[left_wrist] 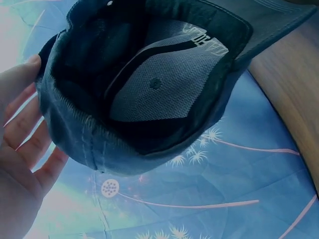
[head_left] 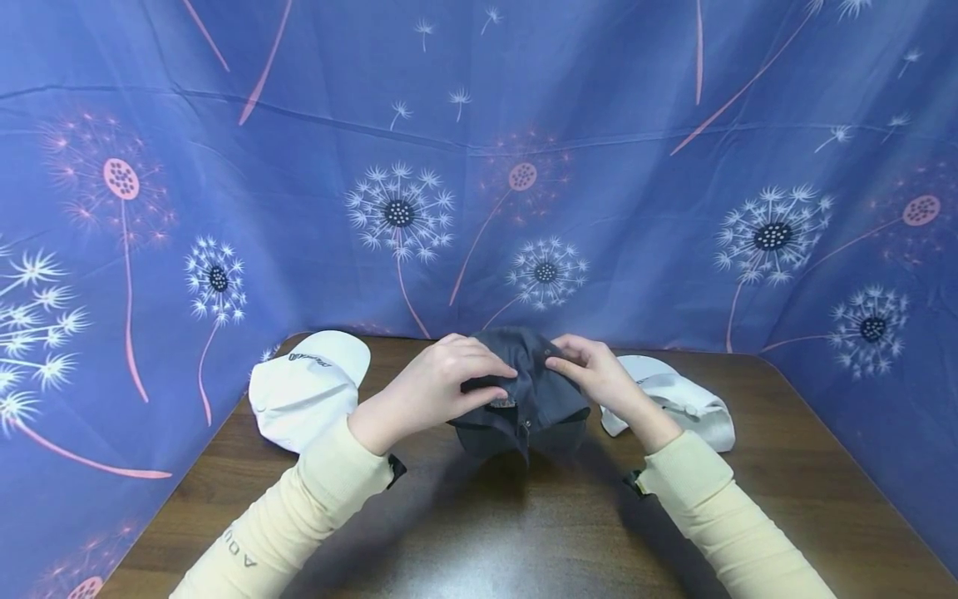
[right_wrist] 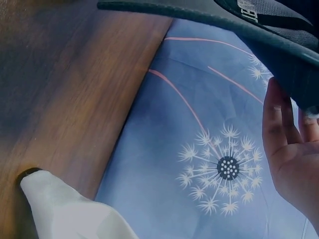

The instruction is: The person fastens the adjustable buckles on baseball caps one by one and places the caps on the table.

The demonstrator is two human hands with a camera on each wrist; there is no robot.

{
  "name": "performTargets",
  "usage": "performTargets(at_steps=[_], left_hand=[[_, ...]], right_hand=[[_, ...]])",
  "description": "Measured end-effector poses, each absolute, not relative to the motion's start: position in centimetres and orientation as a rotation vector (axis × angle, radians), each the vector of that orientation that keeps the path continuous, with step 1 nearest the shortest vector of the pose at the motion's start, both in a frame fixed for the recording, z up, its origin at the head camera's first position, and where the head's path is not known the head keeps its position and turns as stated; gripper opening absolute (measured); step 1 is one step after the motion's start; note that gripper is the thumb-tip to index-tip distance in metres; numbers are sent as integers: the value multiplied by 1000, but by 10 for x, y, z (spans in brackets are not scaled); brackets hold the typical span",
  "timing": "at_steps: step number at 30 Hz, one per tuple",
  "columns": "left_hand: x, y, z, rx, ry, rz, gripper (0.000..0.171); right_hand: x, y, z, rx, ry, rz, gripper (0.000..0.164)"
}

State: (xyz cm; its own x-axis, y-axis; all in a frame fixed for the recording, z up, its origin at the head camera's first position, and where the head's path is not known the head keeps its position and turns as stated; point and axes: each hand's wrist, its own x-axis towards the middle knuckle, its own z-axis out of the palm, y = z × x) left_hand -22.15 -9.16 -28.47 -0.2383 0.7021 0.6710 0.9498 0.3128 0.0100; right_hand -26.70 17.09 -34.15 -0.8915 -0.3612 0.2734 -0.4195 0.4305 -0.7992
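Note:
A dark grey cap (head_left: pixel 557 399) is held up over the middle of the table, its brim low and towards the person. My left hand (head_left: pixel 441 378) grips the cap's left side between thumb and fingers. On the opposite side my right hand (head_left: pixel 602 378) pinches the cloth near the top. In the left wrist view the cap's inside (left_wrist: pixel 164 84) shows, with mesh lining and pale lettering, and the left fingers (left_wrist: pixel 25 134) lie against its outer wall. The right wrist view catches the brim (right_wrist: pixel 164 11) and the right hand (right_wrist: pixel 294 154) at the cap's side.
One white cap (head_left: pixel 299 408) with dark lettering lies at the table's left edge. Another white cap (head_left: pixel 688 408) lies to the right, partly behind the right forearm. Beyond the brown wooden table (head_left: pixel 539 532) hangs a blue cloth (head_left: pixel 636 191) with dandelion prints.

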Motion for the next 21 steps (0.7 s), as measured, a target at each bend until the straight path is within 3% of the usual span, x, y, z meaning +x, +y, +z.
performTargets(at_steps=[6,14,21], left_hand=[[-222,-90,-281,-1405,-2053,-671,20],[-221,-88,-275,-1347,-2082,-816,19],[-223,-88,-268,-1275,-2127,-897,19]], right_hand=[[-266,170,-341,677,-2637,1458,25],[-262,169,-338,650,-2684,1327,48],[-253,172,-329,680,-2559,1183,42]])
